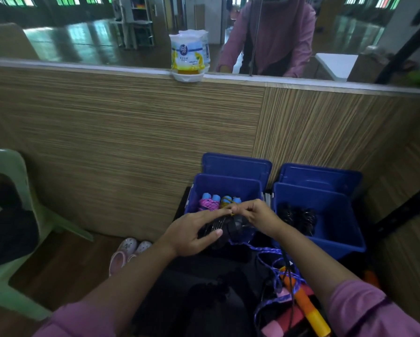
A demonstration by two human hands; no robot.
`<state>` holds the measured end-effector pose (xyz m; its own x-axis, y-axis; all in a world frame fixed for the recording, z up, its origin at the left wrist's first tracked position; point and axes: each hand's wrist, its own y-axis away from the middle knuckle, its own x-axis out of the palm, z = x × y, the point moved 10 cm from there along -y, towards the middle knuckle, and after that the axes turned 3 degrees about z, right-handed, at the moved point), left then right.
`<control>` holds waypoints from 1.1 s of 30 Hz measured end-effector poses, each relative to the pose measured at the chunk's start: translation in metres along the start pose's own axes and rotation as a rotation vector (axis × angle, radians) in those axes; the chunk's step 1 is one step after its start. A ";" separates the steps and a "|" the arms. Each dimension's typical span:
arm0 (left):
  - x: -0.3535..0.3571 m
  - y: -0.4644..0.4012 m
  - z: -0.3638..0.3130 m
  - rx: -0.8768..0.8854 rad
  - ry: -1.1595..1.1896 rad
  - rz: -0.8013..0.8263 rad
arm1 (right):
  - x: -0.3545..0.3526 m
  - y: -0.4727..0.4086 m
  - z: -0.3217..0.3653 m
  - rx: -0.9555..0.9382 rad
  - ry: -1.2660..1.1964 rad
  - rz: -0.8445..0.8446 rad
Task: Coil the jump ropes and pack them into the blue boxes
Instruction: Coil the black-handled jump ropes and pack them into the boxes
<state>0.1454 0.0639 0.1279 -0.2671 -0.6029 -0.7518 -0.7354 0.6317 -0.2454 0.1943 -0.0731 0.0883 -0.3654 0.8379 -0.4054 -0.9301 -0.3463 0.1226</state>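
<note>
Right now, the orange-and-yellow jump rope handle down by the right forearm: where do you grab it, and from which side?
Grip the orange-and-yellow handle around its orange upper half, coming from above and the left with the left hand. It lies slanted, yellow end toward the wearer, and the right forearm crowds its right side. Purple rope and a black cord cross its top end, so probably take it below that tangle.

Counted two blue boxes — left box (228, 188), right box (325, 205) — each backed by one upright lid. Tallied four rope handles (222, 199) standing in the left box, one black coil (296, 217) in the right. Noted two hands (194, 232), one air freshener (188, 57), one green chair (7, 166), two pink clogs (128, 251).
</note>
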 end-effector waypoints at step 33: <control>0.011 -0.003 0.068 -0.381 -0.452 0.048 | 0.048 0.016 0.085 -0.301 0.929 0.058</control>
<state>0.1866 0.0887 0.0789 -0.0752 -0.2580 -0.9632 -0.9233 0.3828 -0.0305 0.1582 -0.0025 0.1480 -0.1150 0.1945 -0.9741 -0.8161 -0.5776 -0.0190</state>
